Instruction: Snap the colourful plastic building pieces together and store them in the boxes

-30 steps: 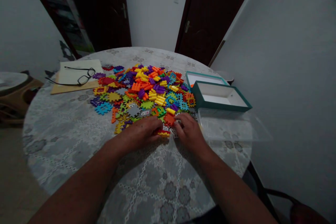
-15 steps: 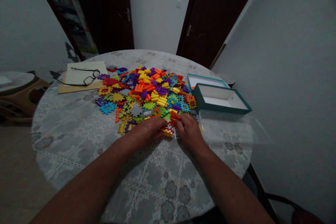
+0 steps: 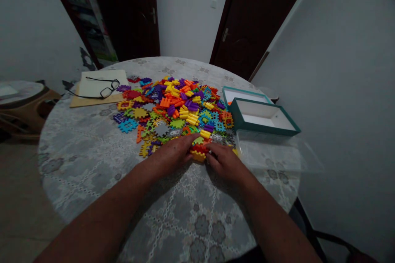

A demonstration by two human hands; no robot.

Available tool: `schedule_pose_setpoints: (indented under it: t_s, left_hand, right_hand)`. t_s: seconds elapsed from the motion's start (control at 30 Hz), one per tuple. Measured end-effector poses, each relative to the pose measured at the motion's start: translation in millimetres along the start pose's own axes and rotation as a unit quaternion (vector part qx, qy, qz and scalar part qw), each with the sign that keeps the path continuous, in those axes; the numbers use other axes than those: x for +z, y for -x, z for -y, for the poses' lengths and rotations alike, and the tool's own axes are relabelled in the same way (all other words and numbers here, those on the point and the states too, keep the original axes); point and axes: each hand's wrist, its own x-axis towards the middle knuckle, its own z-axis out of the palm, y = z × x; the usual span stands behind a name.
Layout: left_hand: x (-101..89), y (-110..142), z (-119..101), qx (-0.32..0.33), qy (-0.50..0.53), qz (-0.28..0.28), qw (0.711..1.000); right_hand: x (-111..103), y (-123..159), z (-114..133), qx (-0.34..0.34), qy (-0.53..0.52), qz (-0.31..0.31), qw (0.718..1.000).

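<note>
Between my two hands, at the near edge of the pile, is a small block of joined interlocking plastic tiles (image 3: 199,154), orange-yellow on the near face with red and orange above. My left hand (image 3: 177,150) is closed on its left side, thumb and fingers partly hidden behind the hand. From the right, my right hand (image 3: 222,160) pinches the same block, fingers at its upper right. Just beyond lies a pile of loose interlocking tiles (image 3: 162,130) in many colours, with yellow, purple and orange ridged pieces (image 3: 193,119) on top.
An open dark green box (image 3: 265,127) stands right of the pile, its lid (image 3: 247,91) behind it. A clear plastic tray (image 3: 274,148) lies nearer. Black glasses (image 3: 106,92) rest on paper (image 3: 89,74) at the left. A patterned cloth covers the round table (image 3: 173,222).
My right hand has brought an orange-red tile over onto the block in my left hand, and both hands now press together on it. The view has shifted slightly.
</note>
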Motion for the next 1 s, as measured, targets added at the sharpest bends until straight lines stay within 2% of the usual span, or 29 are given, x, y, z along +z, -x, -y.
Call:
schedule_pose_setpoints:
  t_s: [0.1, 0.3, 0.43, 0.57, 0.77, 0.87, 1.0]
  left_hand:
    - [-0.4, 0.5, 0.0, 0.015, -0.012, 0.01, 1.0]
    - [-2.8, 1.9, -3.7, 0.025, -0.026, 0.026, 0.999]
    - [-2.6, 2.2, -5.4, 0.012, -0.036, 0.03, 0.999]
    - [-2.4, 1.5, -7.1, -0.01, -0.057, 0.045, 0.997]
    - [-1.2, -0.3, -5.3, -0.005, -0.054, 0.037, 0.998]
    - [-1.1, -0.6, -4.2, 0.004, -0.05, 0.025, 0.998]
    - [-2.3, 0.2, -4.3, 0.025, -0.027, 0.01, 0.999]
  right_hand:
    - [3.2, 0.9, 1.5, -0.036, -0.008, 0.03, 0.999]
    - [3.1, 0.7, 4.6, -0.046, -0.02, 0.029, 0.998]
    - [3.3, -0.1, -1.6, -0.033, -0.009, -0.022, 0.999]
    - [7.6, -2.3, -10.4, 0.018, 0.075, -0.091, 0.993]
    - [13.0, -6.6, -6.6, 0.084, 0.184, -0.06, 0.978]
    - [11.6, -6.9, -2.1, 0.072, 0.182, -0.068, 0.978]
    - [7.4, -5.4, 1.7, 0.043, 0.161, -0.12, 0.979]
